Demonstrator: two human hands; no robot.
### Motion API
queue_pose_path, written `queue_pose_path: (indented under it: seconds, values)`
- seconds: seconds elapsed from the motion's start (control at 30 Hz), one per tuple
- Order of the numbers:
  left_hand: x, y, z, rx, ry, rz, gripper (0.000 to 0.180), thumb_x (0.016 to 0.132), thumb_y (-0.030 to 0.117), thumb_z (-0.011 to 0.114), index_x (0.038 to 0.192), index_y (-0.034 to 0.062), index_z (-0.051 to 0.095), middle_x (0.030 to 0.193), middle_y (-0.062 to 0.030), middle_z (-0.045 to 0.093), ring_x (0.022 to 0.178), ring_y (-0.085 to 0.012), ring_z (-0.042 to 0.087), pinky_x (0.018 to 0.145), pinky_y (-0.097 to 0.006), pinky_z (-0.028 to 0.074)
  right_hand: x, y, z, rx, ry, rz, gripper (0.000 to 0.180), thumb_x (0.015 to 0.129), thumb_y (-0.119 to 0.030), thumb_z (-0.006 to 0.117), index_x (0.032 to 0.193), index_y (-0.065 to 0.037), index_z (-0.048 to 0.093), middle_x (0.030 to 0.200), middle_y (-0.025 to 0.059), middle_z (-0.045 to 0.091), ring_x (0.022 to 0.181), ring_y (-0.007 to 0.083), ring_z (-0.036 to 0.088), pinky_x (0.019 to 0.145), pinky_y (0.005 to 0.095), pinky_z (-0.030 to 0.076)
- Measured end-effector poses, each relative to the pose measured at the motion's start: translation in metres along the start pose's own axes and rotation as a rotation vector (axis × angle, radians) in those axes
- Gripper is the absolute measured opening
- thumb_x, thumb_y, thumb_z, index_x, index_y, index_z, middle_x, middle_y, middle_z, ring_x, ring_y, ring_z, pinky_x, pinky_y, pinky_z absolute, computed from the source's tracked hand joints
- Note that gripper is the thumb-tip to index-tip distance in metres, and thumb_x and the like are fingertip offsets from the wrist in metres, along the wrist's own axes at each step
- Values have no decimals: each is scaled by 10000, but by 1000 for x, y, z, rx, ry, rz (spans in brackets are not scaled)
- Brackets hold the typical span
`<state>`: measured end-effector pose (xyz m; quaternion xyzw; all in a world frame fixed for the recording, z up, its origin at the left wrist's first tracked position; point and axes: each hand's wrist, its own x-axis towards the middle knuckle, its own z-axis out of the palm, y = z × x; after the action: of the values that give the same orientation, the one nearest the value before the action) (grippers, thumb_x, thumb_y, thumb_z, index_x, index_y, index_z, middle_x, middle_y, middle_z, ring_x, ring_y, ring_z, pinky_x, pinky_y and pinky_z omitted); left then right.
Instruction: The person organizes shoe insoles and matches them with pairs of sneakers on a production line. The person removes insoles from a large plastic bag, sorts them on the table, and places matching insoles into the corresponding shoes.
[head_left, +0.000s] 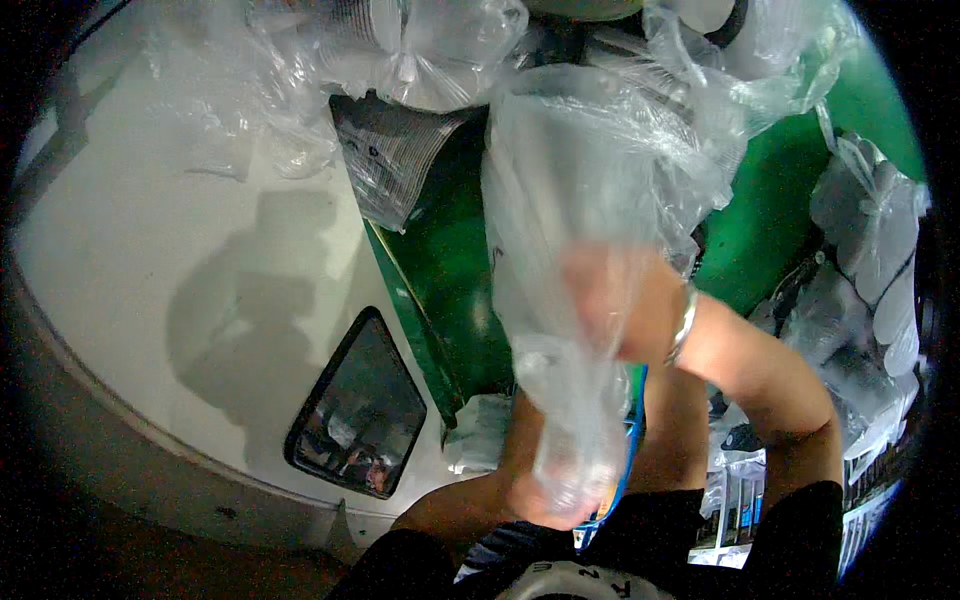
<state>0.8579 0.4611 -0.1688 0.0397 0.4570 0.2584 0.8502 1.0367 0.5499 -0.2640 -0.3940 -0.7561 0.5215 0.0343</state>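
A large clear plastic bag [580, 150] hangs in front of me, with a blurred pale shape showing through it. My left hand [555, 500] is closed round its narrow, gathered lower end, close to my body. Higher up, my right hand [620, 300], with a silver bracelet at the wrist, is against or inside the film; I cannot tell which. Plastic and motion smear its fingers. Beneath the bag's lower part shows a thin blue-edged item [632, 430], mostly hidden.
A white panel [130, 270] with a dark, black-framed pane [360, 410] stands left. Behind the bag are a green surface [760, 190] and a ribbed grey stack [390, 160]. Wrapped stacks [420, 50] lie at the top; bagged pale round pieces [870, 220] sit right, above a white crate [735, 510].
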Motion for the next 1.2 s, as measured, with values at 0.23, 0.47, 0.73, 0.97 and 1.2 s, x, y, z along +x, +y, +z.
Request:
queue_pose_path:
  seconds: [0.23,0.47,0.73,0.97,1.2]
  values:
    - [37,-10,129,812,-671,632,245,558,94,574,790,32,528,808,-91,511,706,-258,519,642,-356,401,-4,14,42,355,376,257,388,600,-146,575,981,-141,501,1083,115,447,1013,280,436,780,390,390]
    - [30,-37,150,865,-515,223,205,725,128,548,903,31,518,831,-62,533,734,-201,524,648,-312,419,-70,90,84,711,709,411,498,625,-118,581,1101,-107,434,1173,168,355,1068,334,380,860,435,345]
    - [40,-55,145,836,-301,68,129,782,56,471,899,4,482,715,-103,529,652,-226,517,594,-317,411,-45,140,135,548,976,942,799,641,-216,661,1268,-82,183,1234,228,261,1147,375,264,933,396,299]
    - [38,-64,126,1051,-553,322,162,704,83,517,846,10,496,760,-160,522,677,-329,509,616,-397,401,-29,101,100,270,797,1157,909,617,-259,674,1291,-32,109,1298,255,140,1199,395,166,986,419,202]
    - [27,-40,99,642,-229,144,150,770,5,463,917,-15,486,769,-105,533,685,-221,519,639,-295,412,-40,90,103,1233,1292,830,571,692,-230,612,1151,17,377,1212,197,358,1147,266,319,927,330,300]
